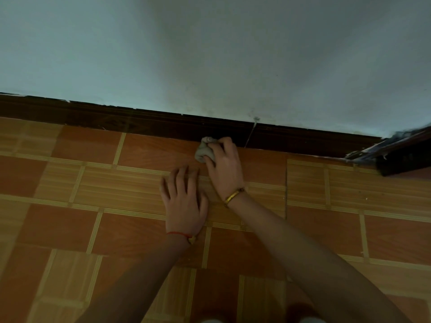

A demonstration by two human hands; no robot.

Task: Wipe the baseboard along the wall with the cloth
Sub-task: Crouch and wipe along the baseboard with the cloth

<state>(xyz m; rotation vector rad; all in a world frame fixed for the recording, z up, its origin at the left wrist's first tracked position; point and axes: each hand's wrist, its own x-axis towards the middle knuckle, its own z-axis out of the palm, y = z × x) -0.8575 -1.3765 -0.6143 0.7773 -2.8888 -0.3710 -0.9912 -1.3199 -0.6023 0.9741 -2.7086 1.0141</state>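
Right hand: fingers curled tight around a bunched grey cloth, pressing it where the dark brown baseboard meets the floor; gold bangle at wrist. Left hand: empty, fingers spread wide, flat on the orange tiled floor just beside the right hand; red string bracelet at wrist.

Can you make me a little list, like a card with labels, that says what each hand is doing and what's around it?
right hand: grips the bunched grey cloth, wears a gold bracelet
cloth: at the foot of the dark baseboard
left hand: flat on the floor, fingers spread, red string at wrist
floor: orange and tan tiles
wall: pale, above the baseboard
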